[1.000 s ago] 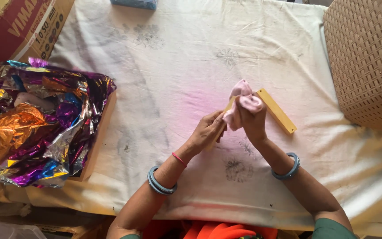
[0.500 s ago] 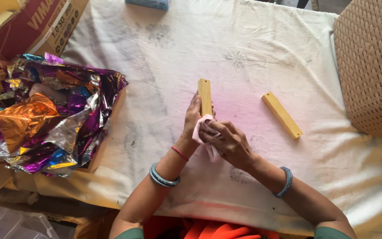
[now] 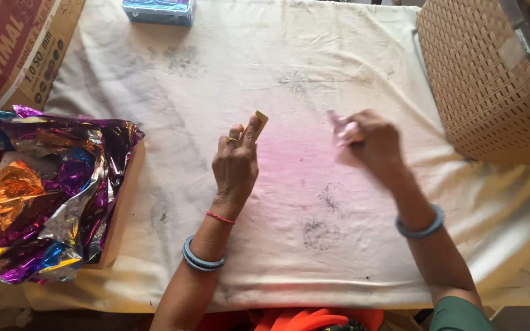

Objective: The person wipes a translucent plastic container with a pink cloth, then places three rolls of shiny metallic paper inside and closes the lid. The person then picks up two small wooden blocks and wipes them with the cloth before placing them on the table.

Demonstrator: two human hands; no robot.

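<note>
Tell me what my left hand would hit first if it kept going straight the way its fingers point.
Mostly bare cream cloth ahead of the left hand; likely nothing before the table's far edge.

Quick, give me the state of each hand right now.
Left hand: closed on a yellow stick, held upright over the cloth.
Right hand: blurred, closed on something pale pink; what it is cannot be told.
</note>
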